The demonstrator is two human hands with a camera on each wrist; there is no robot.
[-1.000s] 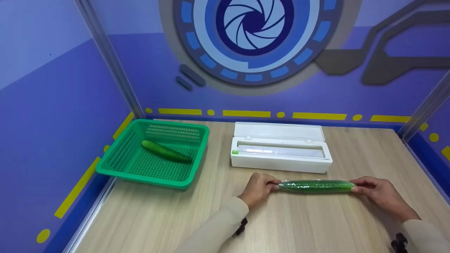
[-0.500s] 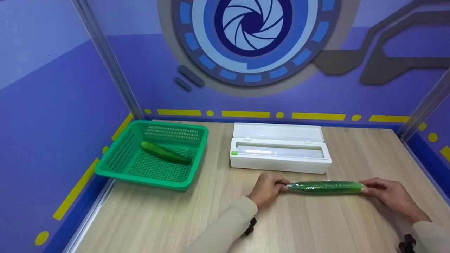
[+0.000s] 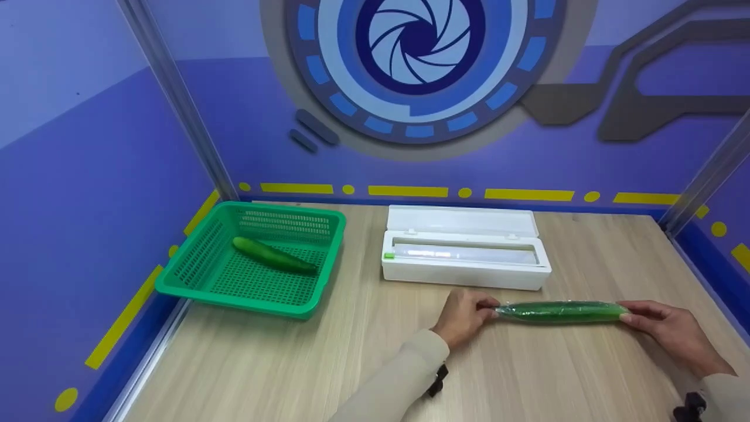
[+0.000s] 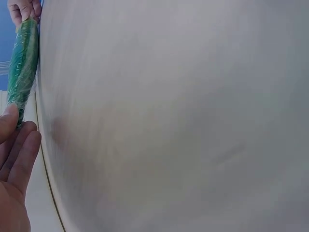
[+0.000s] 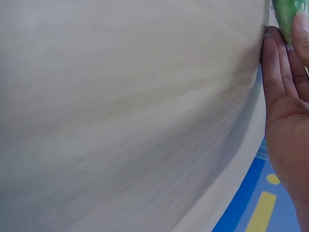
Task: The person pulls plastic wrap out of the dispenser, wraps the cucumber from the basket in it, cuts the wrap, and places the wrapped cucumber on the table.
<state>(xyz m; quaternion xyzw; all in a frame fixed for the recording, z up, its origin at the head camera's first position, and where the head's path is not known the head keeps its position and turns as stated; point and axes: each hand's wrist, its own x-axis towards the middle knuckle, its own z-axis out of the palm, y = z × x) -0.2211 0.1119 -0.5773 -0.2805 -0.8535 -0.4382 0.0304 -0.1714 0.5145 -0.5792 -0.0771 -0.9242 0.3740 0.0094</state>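
Observation:
A cucumber [image 3: 559, 312] wrapped in clear film lies lengthwise across the front right of the table in the head view. At its left end my left hand [image 3: 467, 318] pinches the tip and the film there between thumb and fingers. My right hand [image 3: 674, 331] pinches the paler right end the same way. In the left wrist view the wrapped cucumber [image 4: 23, 65] runs away from the thumb, with the film wrinkled over it. Only a tip of the cucumber [image 5: 286, 14] shows in the right wrist view, by the thumb and fingers.
Behind the hands stands a white cling film box [image 3: 466, 274], lid [image 3: 463, 220] raised, with a film roll [image 3: 463, 254] inside. A green basket [image 3: 234, 298] at the left holds another cucumber [image 3: 272, 256]. Purple wall panels border the wooden table [image 3: 328, 363].
Both hands have moved to the right together, carrying the wrapped cucumber between them. The box, the basket and the cucumber in it stay in place, apart from a slight camera shift.

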